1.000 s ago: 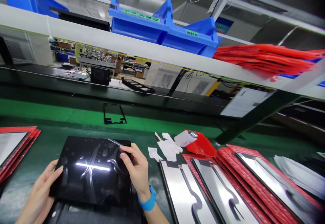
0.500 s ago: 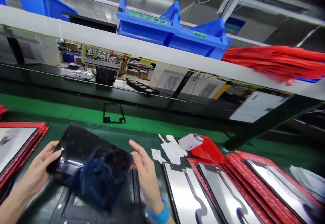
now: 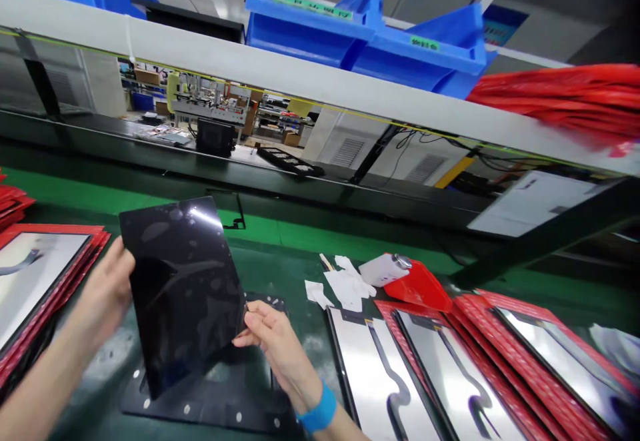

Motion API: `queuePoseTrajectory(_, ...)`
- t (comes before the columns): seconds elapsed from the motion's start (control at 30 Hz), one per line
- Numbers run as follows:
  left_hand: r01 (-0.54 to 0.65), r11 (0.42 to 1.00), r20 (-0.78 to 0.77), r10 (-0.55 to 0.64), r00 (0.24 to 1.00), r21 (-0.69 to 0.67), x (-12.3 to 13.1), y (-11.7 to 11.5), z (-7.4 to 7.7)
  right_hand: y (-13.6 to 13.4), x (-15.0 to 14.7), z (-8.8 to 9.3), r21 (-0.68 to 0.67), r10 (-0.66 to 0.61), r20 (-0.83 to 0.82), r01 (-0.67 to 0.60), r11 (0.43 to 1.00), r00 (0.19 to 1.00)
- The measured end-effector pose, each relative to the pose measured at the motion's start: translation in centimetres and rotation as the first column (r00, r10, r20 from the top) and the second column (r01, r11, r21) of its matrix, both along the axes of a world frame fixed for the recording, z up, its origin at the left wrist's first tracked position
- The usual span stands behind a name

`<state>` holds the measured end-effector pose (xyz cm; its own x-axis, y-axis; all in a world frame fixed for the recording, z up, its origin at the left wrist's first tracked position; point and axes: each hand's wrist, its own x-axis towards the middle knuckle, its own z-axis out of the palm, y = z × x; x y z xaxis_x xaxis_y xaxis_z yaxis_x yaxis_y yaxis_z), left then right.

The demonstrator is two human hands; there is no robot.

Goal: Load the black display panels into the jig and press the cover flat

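A glossy black display panel point(image 3: 185, 288) is held up at a tilt between my two hands, its dark face showing smudges and a bright reflection. My left hand point(image 3: 107, 291) grips the panel's left edge, fingertips partly hidden behind it. On the right edge my right hand point(image 3: 267, 328) pinches the panel between thumb and fingers; a blue band point(image 3: 320, 409) circles that wrist. Beneath the panel lies a flat black fixture plate point(image 3: 210, 404) with white dots along its rim, partly covered from view.
Silver-backed panels point(image 3: 367, 368) with ribbon cables lie at right, some on red bubble sleeves point(image 3: 520, 381). White wipes point(image 3: 345, 288) and a white bottle point(image 3: 383, 270) sit behind them. More red sleeves with a panel point(image 3: 43, 274) are at left. Blue bins point(image 3: 310, 34) stand on the overhead shelf.
The panel has turned more upright and its face now shows toward me. My left hand has risen slightly, and my right hand has shifted lower along the panel's edge.
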<state>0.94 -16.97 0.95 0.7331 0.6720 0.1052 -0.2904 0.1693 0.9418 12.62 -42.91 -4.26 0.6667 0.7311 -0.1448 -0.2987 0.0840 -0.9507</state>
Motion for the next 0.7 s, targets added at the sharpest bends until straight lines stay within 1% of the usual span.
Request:
queuePoseTrajectory(0.07,-0.090,0.996,-0.001,0.090,0.996,-0.009,-0.6,-3.0,-0.8,0.7,-0.6,-0.2,0.028,-0.005,-0.029,0.006,1.000,1.000)
queuePoseTrajectory(0.1,-0.114,0.993,-0.008,0.114,0.993,0.004,-0.7,-3.9,-0.8,1.1,-0.8,-0.2,0.036,-0.002,-0.040,0.004,0.999,0.999)
queuePoseTrajectory(0.17,-0.123,0.991,-0.004,0.124,0.992,0.043,-0.5,-4.5,-0.3,1.8,-1.0,0.0,0.035,0.026,-0.058,-0.024,0.999,0.998)
queuePoseTrajectory(0.23,-0.073,0.995,0.012,0.072,0.997,0.062,0.1,-3.6,0.5,2.2,-0.8,0.6,0.037,0.082,-0.096,-0.079,0.996,0.992)
queuePoseTrajectory(0.33,0.005,1.000,0.028,-0.005,1.000,0.022,0.9,-1.9,1.2,2.2,-0.4,1.8,0.069,0.143,-0.165,-0.133,0.989,0.976)
queuePoseTrajectory(0.43,0.062,0.997,0.029,-0.060,0.998,-0.047,1.3,-1.1,0.8,1.7,-0.3,2.8,0.101,0.183,-0.164,-0.168,0.981,0.969)
queuePoseTrajectory(0.57,0.088,0.989,0.005,-0.088,0.996,-0.120,1.6,-0.8,-0.1,1.2,-0.3,3.4,0.112,0.228,-0.115,-0.215,0.970,0.967)
queuePoseTrajectory(0.63,0.097,0.986,-0.013,-0.099,0.995,-0.135,1.7,-0.6,-0.3,1.2,-0.3,3.5,0.099,0.212,-0.092,-0.203,0.974,0.973)
queuePoseTrajectory(0.7,0.102,0.984,-0.029,-0.107,0.994,-0.145,1.8,-0.4,-0.5,1.2,0.0,3.5,0.057,0.180,-0.051,-0.177,0.983,0.982)
